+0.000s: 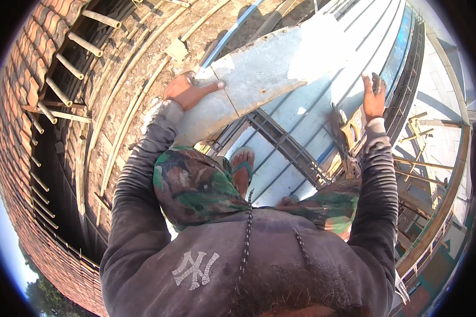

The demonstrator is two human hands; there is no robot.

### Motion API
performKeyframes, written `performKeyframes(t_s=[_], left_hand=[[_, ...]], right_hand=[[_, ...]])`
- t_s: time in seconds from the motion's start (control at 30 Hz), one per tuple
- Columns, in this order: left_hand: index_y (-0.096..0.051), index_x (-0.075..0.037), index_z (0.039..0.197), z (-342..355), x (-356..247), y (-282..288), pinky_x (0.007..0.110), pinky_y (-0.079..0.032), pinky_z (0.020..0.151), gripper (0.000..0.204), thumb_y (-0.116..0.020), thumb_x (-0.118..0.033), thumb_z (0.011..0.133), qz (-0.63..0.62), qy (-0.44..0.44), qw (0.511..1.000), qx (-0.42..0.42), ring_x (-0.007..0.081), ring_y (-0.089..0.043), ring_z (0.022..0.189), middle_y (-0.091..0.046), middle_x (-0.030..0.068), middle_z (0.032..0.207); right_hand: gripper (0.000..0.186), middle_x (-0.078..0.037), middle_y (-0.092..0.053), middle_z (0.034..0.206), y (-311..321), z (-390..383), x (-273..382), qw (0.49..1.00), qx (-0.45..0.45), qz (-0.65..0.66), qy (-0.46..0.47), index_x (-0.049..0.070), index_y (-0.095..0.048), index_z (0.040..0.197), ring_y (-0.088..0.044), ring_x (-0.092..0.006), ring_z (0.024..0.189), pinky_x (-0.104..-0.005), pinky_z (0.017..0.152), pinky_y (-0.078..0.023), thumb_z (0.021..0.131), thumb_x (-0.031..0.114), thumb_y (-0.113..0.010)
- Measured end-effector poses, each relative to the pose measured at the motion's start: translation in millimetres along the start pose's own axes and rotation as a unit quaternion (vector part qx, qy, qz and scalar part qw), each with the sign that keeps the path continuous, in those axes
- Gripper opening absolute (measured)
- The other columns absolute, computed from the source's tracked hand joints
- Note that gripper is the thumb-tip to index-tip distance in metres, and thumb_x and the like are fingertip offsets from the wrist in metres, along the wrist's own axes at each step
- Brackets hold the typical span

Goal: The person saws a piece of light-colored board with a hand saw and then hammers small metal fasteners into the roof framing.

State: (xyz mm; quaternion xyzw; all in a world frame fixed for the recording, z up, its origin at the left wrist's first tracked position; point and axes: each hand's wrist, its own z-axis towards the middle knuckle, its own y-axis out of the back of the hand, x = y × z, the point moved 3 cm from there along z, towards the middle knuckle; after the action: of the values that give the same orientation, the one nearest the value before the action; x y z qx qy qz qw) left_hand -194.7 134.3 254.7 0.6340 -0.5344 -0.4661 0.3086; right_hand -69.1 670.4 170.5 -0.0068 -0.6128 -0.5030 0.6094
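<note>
- Board point(269, 66), pale grey: set diagonally ahead of the body, over ribbed sheeting point(311, 105); thin dark line across the face, toward the left end.
- Left hand point(188, 94): closed on the board at its left end; thumb flat on the upper face, fingers at the edge, partly hidden.
- Right hand point(374, 98): raised, well apart from the board; grip open, fingers loosely parted; contact with sheeting beyond, cannot tell.
- Saw handle point(350, 132), light brown: just below the right wrist, beside dark bristly bundle point(335, 127).
- Sandalled foot point(243, 169): between the knees, near the board's lower edge.
- Bamboo poles point(135, 105): left of the board.
- Roof tiles point(24, 63), orange-brown: far left.
</note>
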Motion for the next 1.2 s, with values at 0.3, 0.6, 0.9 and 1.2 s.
performKeyframes(t_s=[0.3,0.6,0.9,1.2], left_hand=[[-0.065,-0.006,0.075,19.7,-39.1,52.4,0.046,-0.049,0.068,0.076,-0.047,-0.076,0.097,0.004,-0.183,0.972,-0.144,0.0329,-0.065,0.066,-0.062,0.0142,0.064],[-0.076,-0.003,0.105,79.7,-24.1,-52.6,0.045,-0.052,0.095,0.085,-0.037,-0.079,0.098,-0.072,-0.206,0.976,0.015,0.0383,-0.070,0.102,-0.072,0.0252,0.103],[-0.070,0.002,0.077,129.7,22.6,-114.5,0.041,-0.048,0.072,0.077,-0.047,-0.067,0.103,-0.288,-0.166,0.941,0.064,0.0210,-0.056,0.066,-0.059,0.0128,0.064],[-0.077,-0.003,0.103,114.4,-39.3,15.7,0.051,-0.054,0.075,0.063,-0.048,-0.059,0.105,0.150,-0.282,0.942,-0.100,0.0461,-0.069,0.082,-0.070,0.0266,0.081]], right_hand=[[0.104,-0.036,-0.064,0.129,31.5,124.6,81.1,0.991,0.075,-0.113,0.009,-0.018,-0.054,0.138,-0.064,-0.0390,0.125,-0.0384,0.107,-0.047,0.089,0.074,-0.061],[0.098,-0.033,-0.065,0.133,-74.1,19.3,-92.5,0.964,0.181,-0.146,-0.129,-0.007,-0.063,0.135,-0.058,-0.0433,0.132,-0.0426,0.110,-0.045,0.089,0.079,-0.056],[0.088,-0.028,-0.068,0.129,-126.3,-84.7,-86.9,0.934,0.175,0.029,-0.310,-0.008,-0.063,0.135,-0.063,-0.0387,0.124,-0.0409,0.105,-0.046,0.092,0.068,-0.064],[0.099,-0.033,-0.068,0.124,-23.3,-13.4,-12.2,0.974,0.090,0.049,-0.202,-0.021,-0.059,0.130,-0.067,-0.0368,0.120,-0.0397,0.102,-0.050,0.086,0.067,-0.072]])
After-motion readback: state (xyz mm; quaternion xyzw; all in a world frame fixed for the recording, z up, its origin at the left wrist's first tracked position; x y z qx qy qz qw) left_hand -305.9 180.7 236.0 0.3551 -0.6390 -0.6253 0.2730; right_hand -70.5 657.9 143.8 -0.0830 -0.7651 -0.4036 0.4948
